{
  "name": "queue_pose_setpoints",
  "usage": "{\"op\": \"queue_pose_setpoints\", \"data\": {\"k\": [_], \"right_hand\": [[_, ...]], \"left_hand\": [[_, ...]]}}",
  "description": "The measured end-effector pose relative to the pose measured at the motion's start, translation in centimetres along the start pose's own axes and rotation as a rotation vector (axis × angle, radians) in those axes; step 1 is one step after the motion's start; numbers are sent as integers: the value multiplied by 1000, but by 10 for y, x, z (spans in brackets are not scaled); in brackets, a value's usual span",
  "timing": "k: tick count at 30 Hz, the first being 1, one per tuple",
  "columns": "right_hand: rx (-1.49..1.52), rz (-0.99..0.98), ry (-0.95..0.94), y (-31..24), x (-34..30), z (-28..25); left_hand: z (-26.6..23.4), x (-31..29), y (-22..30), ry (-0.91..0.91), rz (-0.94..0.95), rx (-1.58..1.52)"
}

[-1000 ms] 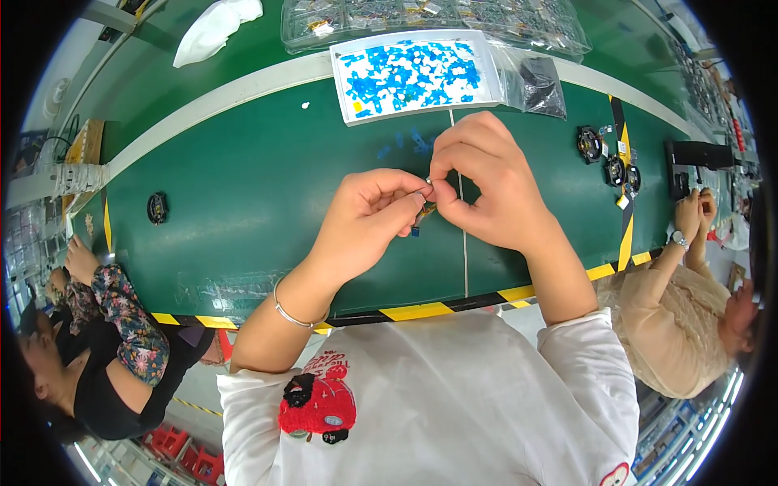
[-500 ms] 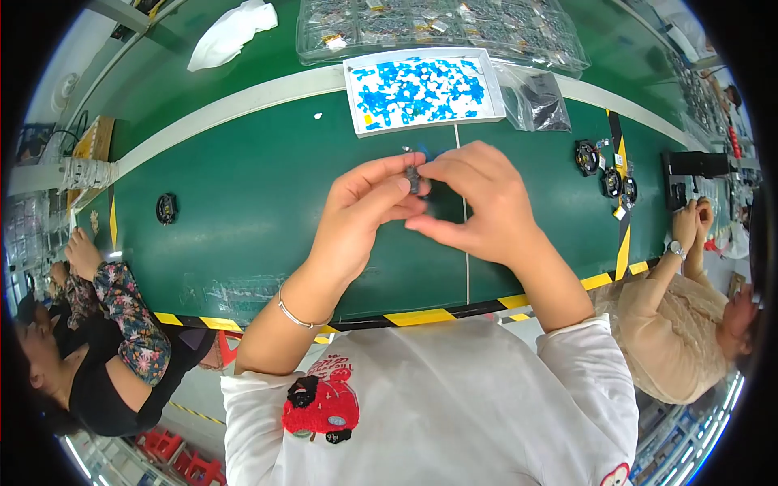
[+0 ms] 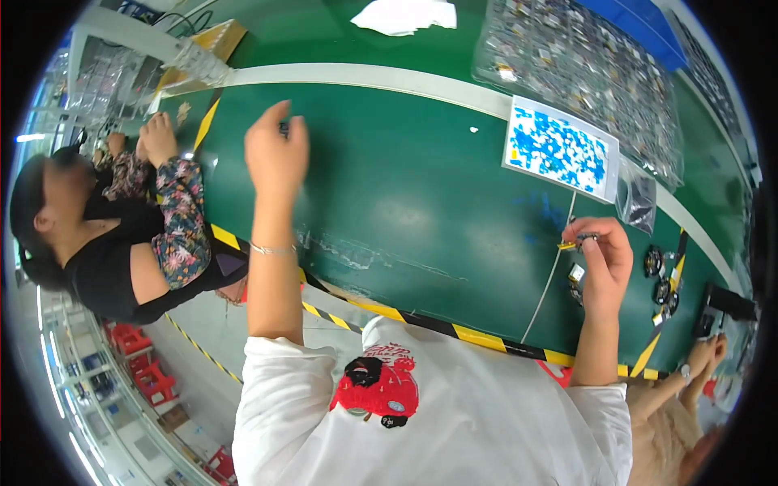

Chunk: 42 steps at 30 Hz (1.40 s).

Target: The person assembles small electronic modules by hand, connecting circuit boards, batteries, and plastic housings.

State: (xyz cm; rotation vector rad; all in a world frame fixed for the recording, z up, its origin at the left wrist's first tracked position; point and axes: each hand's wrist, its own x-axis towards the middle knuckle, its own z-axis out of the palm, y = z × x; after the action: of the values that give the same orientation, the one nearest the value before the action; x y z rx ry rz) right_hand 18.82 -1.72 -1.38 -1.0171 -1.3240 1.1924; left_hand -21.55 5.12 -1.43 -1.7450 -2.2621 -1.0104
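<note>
My left hand (image 3: 275, 158) reaches out over the far left of the table. Its thumb and fingers close around a small black round part (image 3: 284, 128), mostly hidden by them. At the right, my right hand (image 3: 608, 263) pinches a small dark electronic piece (image 3: 587, 237) with a yellow bit sticking out beside it. Just left of that hand, a black round part with a white label (image 3: 576, 281) lies on the table, partly covered by it. Some blurred small blue pieces (image 3: 545, 215) lie a little farther away.
A white box (image 3: 559, 150) of blue and white pieces stands at the back right, before clear trays (image 3: 579, 81) of parts. A clear bag (image 3: 637, 204) lies beside it. Several black round parts (image 3: 663, 287) sit near the right striped tape. Co-workers sit on both sides.
My hands have parted from the middle, where they held a small dark piece together. The left went far left to the round part; the right moved right. The view has turned left.
</note>
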Motion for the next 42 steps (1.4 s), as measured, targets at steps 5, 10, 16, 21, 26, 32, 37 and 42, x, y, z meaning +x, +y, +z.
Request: {"op": "queue_pose_setpoints", "data": {"k": [5,10,16,21,26,32,37,42], "right_hand": [[53,101,-34,-2,-4,7],[79,101,-24,-6,-3,11],[-17,89,8,-12,-6,6],[-32,30,-20,-11,-6,-3],[-73,-46,-119,-14,-7,-5],[119,79,9,-20,-11,5],[-66,-38,9,-19,-12,5],[-383,-114,73,-19,-11,-1]], "left_hand": [[-2,0,-58,-51,-40,170],[31,-27,9,-210,47,-284],[52,-46,76,-400,232,-547],[41,-57,88,-249,355,-202],[39,-77,101,-233,341,-4],[50,-95,132,-722,-59,-1033],[46,-99,178,-966,-121,-1388],[40,-105,201,-1130,-255,-1300]]}}
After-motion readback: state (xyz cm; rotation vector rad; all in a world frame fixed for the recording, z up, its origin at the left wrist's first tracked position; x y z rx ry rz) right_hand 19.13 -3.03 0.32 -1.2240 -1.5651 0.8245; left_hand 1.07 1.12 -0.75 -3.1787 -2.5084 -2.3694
